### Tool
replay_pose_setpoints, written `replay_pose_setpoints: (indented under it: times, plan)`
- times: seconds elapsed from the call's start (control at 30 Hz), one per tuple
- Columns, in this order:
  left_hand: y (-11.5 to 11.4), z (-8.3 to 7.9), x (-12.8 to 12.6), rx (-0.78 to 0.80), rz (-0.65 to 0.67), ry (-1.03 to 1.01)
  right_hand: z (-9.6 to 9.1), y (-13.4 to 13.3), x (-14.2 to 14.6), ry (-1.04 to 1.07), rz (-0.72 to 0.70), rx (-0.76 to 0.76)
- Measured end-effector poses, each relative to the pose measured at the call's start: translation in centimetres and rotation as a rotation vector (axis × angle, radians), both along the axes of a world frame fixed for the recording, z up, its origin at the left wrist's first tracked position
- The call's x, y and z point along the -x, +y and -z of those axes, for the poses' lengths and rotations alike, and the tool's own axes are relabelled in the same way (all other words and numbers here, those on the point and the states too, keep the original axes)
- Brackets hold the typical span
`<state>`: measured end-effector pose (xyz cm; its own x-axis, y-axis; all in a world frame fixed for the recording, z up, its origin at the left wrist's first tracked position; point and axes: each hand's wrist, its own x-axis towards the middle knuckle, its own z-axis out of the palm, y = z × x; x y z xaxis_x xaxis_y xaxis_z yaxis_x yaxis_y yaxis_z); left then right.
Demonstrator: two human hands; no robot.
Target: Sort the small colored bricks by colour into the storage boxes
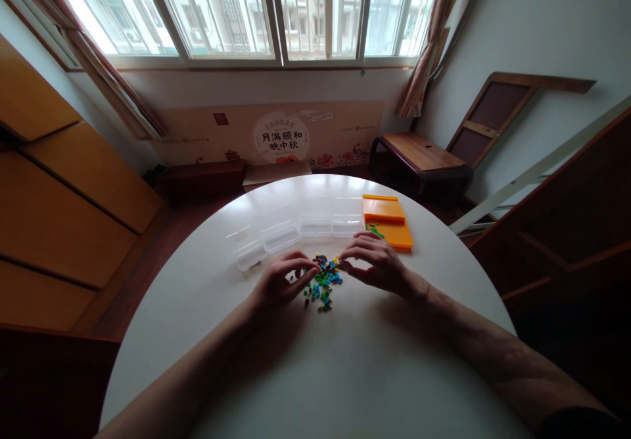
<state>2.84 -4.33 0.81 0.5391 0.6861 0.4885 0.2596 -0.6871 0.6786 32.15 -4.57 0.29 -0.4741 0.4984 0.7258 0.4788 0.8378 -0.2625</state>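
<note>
A small heap of tiny building bricks [324,286] in green, blue, yellow and dark brown lies on the white table in front of me. My left hand [284,281] is at the heap's left side, thumb and index finger pinched together; whatever is between them is too small to name. From the right, my right hand [377,265] reaches to the heap's upper edge. Its thumb and index tips are close together by the bricks, and I cannot make out what they hold. Beyond that hand is an orange tray [398,234] with several green bricks at its left side.
Clear plastic boxes [315,227] with raised lids stand in an arc behind the heap. Another clear box [249,255] is at the left end. The round white table [315,386] has a curved edge. A wooden chair [424,153] stands beyond it, below the window.
</note>
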Motion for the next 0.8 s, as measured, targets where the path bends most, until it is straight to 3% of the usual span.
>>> replay_pose_setpoints:
  times: [0.13, 0.23, 0.33, 0.5, 0.8]
  plan:
    - [1.0, 0.1, 2.2, -0.200, -0.132, 0.157, 0.1, 1.0, -2.6, 0.083, 0.281, 0.086]
    - [1.4, 0.2, 3.2, -0.248, -0.152, 0.219, 0.6, 1.9, -4.4, 0.115, 0.482, 0.103]
    - [1.3, 0.4, 3.2, -0.269, -0.142, 0.240, 1.5, 2.8, -5.4, 0.117, 0.597, 0.134]
    - [1.2, 0.7, 3.0, -0.286, -0.124, 0.271, 2.6, 3.5, -5.8, 0.109, 0.657, 0.200]
    - [2.1, 1.5, 3.7, -0.353, -0.061, 0.370, 2.4, 3.1, -5.0, 0.103, 0.584, 0.213]
